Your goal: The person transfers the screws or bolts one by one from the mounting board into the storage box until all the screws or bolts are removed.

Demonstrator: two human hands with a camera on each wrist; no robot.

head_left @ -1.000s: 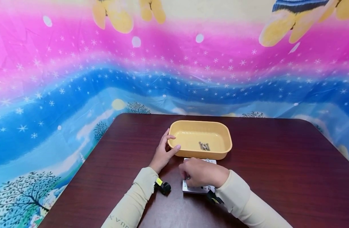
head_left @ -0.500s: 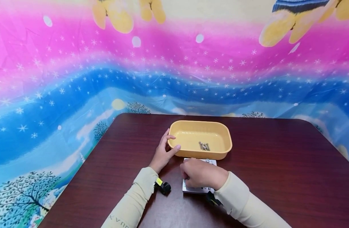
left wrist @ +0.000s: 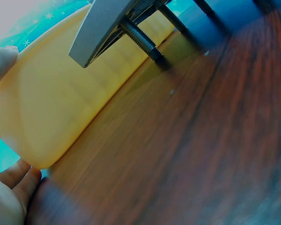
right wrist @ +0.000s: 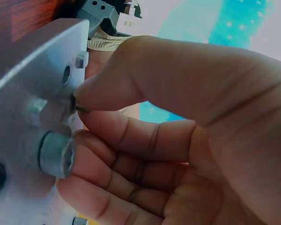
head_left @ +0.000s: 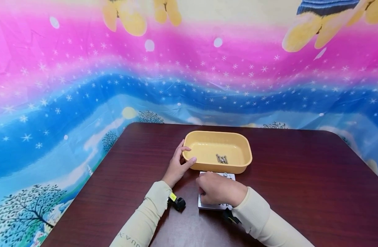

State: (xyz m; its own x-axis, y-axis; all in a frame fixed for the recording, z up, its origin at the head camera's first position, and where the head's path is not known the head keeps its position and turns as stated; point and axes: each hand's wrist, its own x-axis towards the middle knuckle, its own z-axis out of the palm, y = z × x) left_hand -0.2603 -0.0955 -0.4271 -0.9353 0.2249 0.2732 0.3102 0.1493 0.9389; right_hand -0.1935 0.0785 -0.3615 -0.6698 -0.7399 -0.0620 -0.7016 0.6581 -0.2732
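Note:
My left hand (head_left: 177, 167) grips the left end of a yellow plastic bin (head_left: 246, 167), thumb at the near rim and fingers around the outer side. Inside lie several loose screws (head_left: 221, 159). In front of the bin sits a silver metal plate (head_left: 204, 206), largely covered by my right hand (head_left: 221, 188). Thumb and index finger there pinch a small screw (right wrist: 80, 108) at the plate's face, mostly hidden by the fingertips. Beside them a thick socket-head bolt (right wrist: 57, 154) stands out of the plate. From the left wrist, threaded shanks (left wrist: 141, 39) protrude below the plate.
Everything rests on a dark red-brown wooden table (head_left: 300, 178). A printed cloth (head_left: 189, 68) hangs behind its far edge. Wrist cameras are strapped at both cuffs, the left one (head_left: 178, 203) close to the plate's left side.
The right hand has turned slightly over the plate, its fingers drawn in closer. The left hand and the bin hold their place; the head view has shifted a little.

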